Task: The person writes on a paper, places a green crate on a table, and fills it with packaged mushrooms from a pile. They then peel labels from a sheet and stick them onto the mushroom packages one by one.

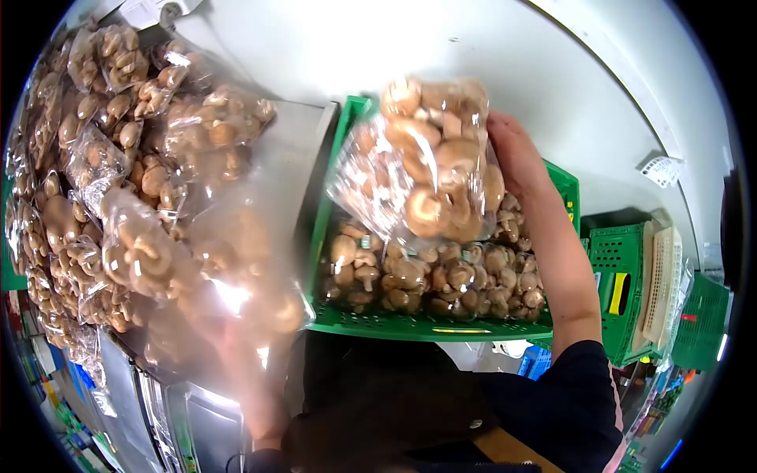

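Note:
My right hand (516, 150) grips the side of a clear plastic bag of brown mushrooms (441, 162), holding it up over a green crate (441, 329). Packed inside that crate are several more bags of mushrooms (461, 276), partly covered by the raised bag. On the left, my left hand (248, 355) is smeared by motion and its fingers are hard to make out. A second bag of mushrooms (244, 264) is blurred together with it and appears to be in its grasp, beside the crate's left wall.
A large heap of bagged mushrooms (102, 158) covers the left of the metal work surface (284, 150). More green crates (623, 268) stand at the right, one with a cream basket (662, 284). A white wall or panel (315, 39) rises behind.

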Motion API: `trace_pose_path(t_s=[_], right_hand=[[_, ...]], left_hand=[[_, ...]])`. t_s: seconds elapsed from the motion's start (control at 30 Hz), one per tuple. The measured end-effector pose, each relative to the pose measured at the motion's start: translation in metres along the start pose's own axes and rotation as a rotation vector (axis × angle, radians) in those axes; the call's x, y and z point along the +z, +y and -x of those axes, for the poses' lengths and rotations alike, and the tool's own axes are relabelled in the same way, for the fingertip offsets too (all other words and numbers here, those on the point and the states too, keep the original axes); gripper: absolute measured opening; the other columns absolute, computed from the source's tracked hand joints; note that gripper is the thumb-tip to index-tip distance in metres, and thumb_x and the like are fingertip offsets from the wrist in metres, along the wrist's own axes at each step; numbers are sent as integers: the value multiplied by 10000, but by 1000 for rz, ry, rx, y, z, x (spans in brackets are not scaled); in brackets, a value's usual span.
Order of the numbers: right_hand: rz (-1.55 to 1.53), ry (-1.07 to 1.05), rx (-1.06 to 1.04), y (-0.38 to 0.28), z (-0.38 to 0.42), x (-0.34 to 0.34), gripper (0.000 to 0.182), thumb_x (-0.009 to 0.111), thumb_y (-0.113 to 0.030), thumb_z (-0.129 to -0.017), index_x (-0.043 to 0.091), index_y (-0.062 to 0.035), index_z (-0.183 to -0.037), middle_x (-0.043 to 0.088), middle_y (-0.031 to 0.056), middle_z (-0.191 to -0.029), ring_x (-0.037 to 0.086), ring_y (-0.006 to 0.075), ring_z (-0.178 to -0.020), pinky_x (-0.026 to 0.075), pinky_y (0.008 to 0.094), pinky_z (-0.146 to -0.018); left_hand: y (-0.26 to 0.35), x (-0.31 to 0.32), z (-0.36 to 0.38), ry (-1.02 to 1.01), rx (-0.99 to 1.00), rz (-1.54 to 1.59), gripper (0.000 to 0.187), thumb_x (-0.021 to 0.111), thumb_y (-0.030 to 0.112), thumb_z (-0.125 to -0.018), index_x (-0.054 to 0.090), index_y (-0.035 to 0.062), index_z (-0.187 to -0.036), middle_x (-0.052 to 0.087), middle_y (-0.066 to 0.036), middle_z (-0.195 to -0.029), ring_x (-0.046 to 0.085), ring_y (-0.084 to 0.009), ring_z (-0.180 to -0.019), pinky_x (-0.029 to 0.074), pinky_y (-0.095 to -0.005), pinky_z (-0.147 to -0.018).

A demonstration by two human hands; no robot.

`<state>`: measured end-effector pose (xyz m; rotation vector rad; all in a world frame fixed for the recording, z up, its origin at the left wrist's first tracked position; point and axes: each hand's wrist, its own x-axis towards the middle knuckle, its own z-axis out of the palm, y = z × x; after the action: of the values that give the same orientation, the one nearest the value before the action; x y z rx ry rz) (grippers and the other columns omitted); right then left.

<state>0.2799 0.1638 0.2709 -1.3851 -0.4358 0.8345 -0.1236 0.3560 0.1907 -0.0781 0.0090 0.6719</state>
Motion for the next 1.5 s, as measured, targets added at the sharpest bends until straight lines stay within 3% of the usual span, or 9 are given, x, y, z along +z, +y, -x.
trace_pose_path(t_s=[0.13,0.27,0.5,0.7,0.87,0.97,1.13,1.27,1.5], right_hand=[[-44,10,215,32,11,-45,322,492,-254,-986,592,13,-1135,660,82,-1023,636,153,-902,532,315,-800],[5,-103,315,38,-10,-49,381,524,-319,-975,583,11,-1154,654,72,-1004,639,141,-832,546,321,-725],[116,184,-20,13,58,-122,395,486,-300,-990,564,21,-1206,639,61,-1092,588,131,-971,481,268,-854],[132,452,204,73,103,-299,348,459,-234,-990,557,22,-1205,626,73,-1126,586,157,-992,495,314,-853],[1291,719,-258,95,105,-305,407,556,-189,-911,480,52,-1230,538,274,-1190,514,470,-1071,431,418,-932],[1185,699,-412,45,141,-223,522,567,-268,-902,436,47,-1297,515,263,-1230,522,412,-1125,440,419,-921],[1,91,115,116,181,-126,846,669,-393,-835,263,59,-1424,365,254,-1425,366,321,-1330,253,399,-1126],[-86,326,200,115,175,-143,788,770,-300,-758,395,52,-1355,569,178,-1209,575,225,-1081,531,316,-841],[187,643,-79,128,145,-212,692,701,-359,-822,431,48,-1312,553,164,-1224,533,221,-1109,412,336,-968]], left_hand=[[-23,-33,0,19,102,-227,486,557,292,-900,489,7,-1287,558,-114,-1281,517,-240,-1190,378,-428,-1057],[-104,6,-3,706,512,-1055,495,583,299,-879,502,9,-1273,579,-122,-1240,555,-254,-1137,435,-433,-1007],[-112,-18,-1,22,-93,-363,435,601,246,-856,547,5,-1214,621,-112,-1177,571,-232,-1104,423,-417,-1005],[-190,-18,-1,346,-125,-805,389,599,275,-836,570,27,-1134,623,-94,-1054,590,-221,-912,511,-368,-819],[-250,-36,-7,298,-221,-745,493,589,333,-825,534,47,-1222,599,-94,-1125,583,-267,-966,508,-405,-811],[-278,-34,-18,270,-281,-545,490,620,306,-812,517,100,-1245,584,-72,-1181,561,-276,-1037,491,-435,-851],[-316,-63,-41,162,-224,-890,443,642,333,-832,553,93,-1194,597,-50,-1193,548,-257,-1109,427,-418,-965],[-329,-71,-59,308,-347,-665,503,648,364,-838,538,114,-1261,572,-71,-1279,520,-260,-1172,351,-423,-1048],[-359,-68,-79,239,-434,-1143,341,690,296,-861,594,113,-1134,628,-55,-1010,587,-185,-901,526,-307,-743]])
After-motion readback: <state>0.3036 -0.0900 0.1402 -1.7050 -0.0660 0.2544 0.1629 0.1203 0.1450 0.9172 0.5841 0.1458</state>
